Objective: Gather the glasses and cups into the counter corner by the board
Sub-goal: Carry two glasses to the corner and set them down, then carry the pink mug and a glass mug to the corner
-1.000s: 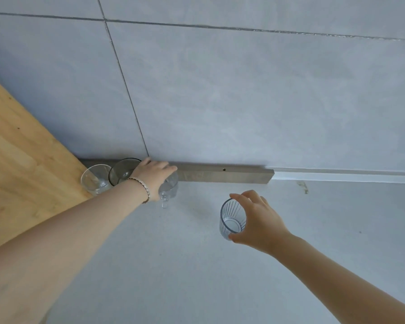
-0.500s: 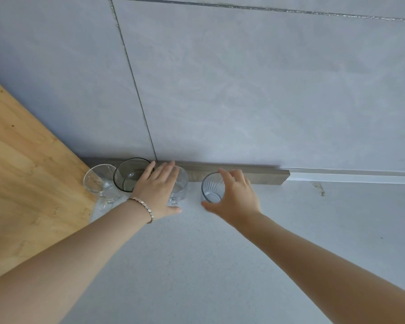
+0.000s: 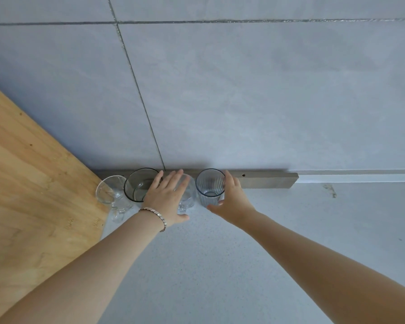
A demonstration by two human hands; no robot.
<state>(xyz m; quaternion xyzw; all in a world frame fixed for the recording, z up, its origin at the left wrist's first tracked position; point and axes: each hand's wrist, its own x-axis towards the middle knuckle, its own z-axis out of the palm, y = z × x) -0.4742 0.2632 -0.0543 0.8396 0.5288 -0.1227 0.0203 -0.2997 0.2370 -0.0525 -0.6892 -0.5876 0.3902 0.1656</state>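
Where the speckled grey counter point(image 3: 220, 265) meets the tiled wall point(image 3: 243, 101), a wooden board point(image 3: 33, 195) lies at the left and a flat grey strip point(image 3: 267, 180) runs along the wall base. Four clear vessels stand in a row in the corner: one footed cup point(image 3: 109, 191), one dark-rimmed tumbler point(image 3: 138, 183), one glass point(image 3: 188, 194) under the left hand point(image 3: 166, 202), whose fingers lie spread flat over its rim, and one ribbed glass point(image 3: 209, 185) gripped by the right hand point(image 3: 232, 202), thumb in front, fingers behind.
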